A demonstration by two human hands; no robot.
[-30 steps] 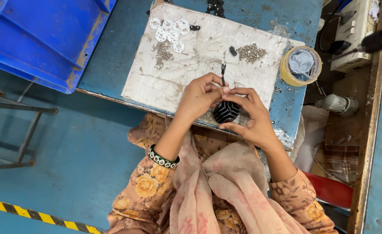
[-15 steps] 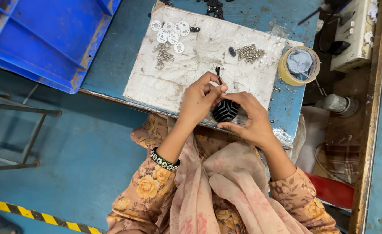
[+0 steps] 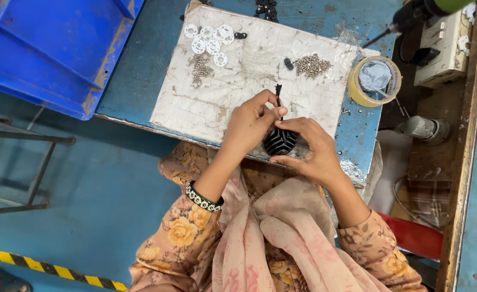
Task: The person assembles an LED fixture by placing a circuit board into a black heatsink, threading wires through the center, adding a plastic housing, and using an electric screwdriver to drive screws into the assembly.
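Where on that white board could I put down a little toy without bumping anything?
The white board is bare in its left-middle part, below the white rings and screw pile, left of the left hand. It is crowded along the top, and by the second screw pile. Both hands, the right hand too, hold a black finned part at the near edge.

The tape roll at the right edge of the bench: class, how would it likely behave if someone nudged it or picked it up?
The tape roll lies flat on its side, so a nudge would probably slide it across the blue bench rather than roll it. Stood on edge, its round shape would likely roll. It looks like a hollow ring with crumpled stuff inside, so it is probably light and stiff.
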